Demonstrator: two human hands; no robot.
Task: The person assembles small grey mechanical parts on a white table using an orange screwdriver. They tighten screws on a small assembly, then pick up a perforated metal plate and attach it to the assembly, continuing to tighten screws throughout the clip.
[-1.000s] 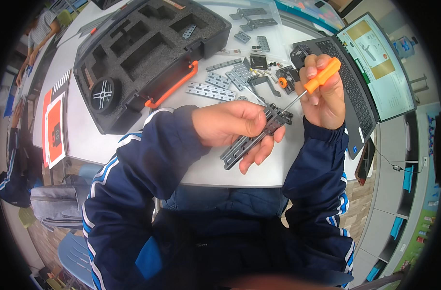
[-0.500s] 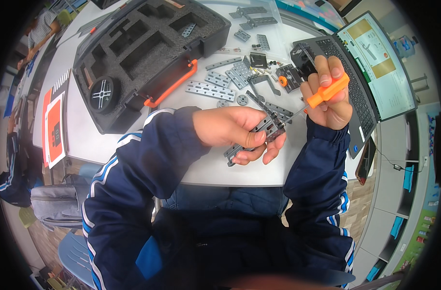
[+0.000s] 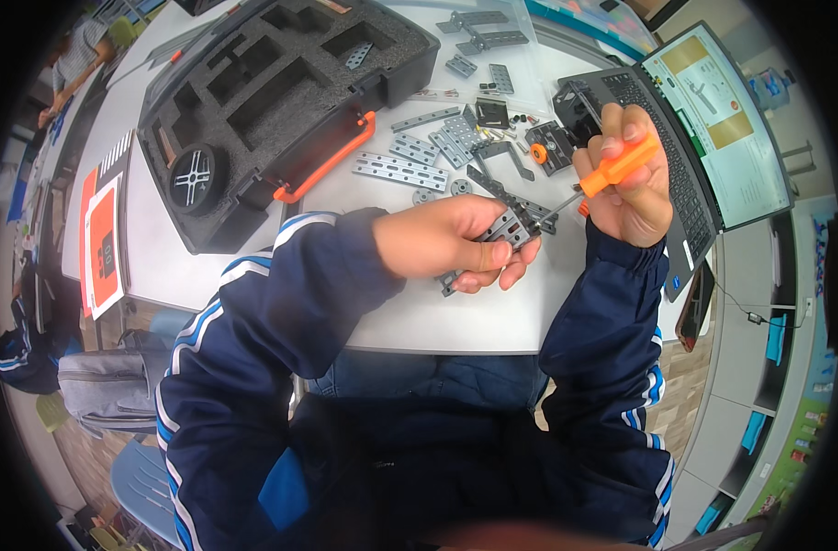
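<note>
My left hand [image 3: 455, 243] is closed round a grey perforated metal bracket [image 3: 506, 230], its thumb pressed along the near side. An orange-handled screwdriver [image 3: 621, 167] is gripped in the fingers of my right hand [image 3: 635, 197]. Its thin shaft slants down to the left, and the tip meets the bracket's right end; whether it sits in a screw is too small to tell. Just beyond the bracket lie dark slotted metal strips [image 3: 534, 211]. Farther back on the table are a long perforated plate [image 3: 400, 170] and a small round metal hub [image 3: 461, 187].
A black foam-lined case [image 3: 281, 174] with an orange handle [image 3: 327, 163] stands at the left, a black wheel [image 3: 196, 177] in it. On the right is an opened laptop [image 3: 690, 156]. A dark block with an orange knob [image 3: 549, 147] and several small parts lie between.
My left hand has turned the bracket slightly and brought it a little up and to the right. The screwdriver has shifted slightly down and left, its tip staying at the bracket.
</note>
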